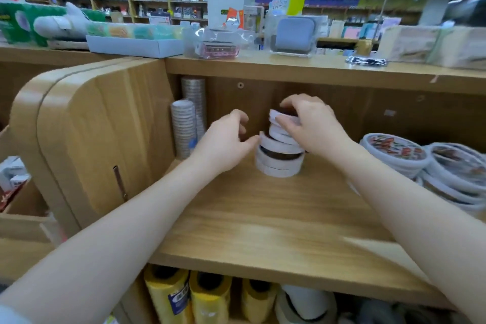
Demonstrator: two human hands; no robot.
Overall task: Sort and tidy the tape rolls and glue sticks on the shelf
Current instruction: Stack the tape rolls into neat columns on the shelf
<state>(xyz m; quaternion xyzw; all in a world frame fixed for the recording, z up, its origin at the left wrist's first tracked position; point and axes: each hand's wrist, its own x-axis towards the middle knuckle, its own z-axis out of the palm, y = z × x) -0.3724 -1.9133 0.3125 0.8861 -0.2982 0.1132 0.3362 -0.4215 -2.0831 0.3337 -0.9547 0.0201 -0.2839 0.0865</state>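
My right hand [307, 123] grips the top white roll of a leaning tape stack [280, 150] toward the back of the shelf [263, 218], left of its middle; my left hand [226, 139], fingers loosely curled and holding nothing, steadies its side. I judge the work partly done: tall columns [189, 118] stand neatly in the back left corner, printed rolls [431, 166] sprawl at the right edge. I spot no glue sticks, and every label is too blurred to read.

Leaning white tape-roll stack [280, 151] mid-shelf

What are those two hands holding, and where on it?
The right hand grips the top roll of the leaning tape stack by its rim. The left hand only touches the stack's side with its thumb.
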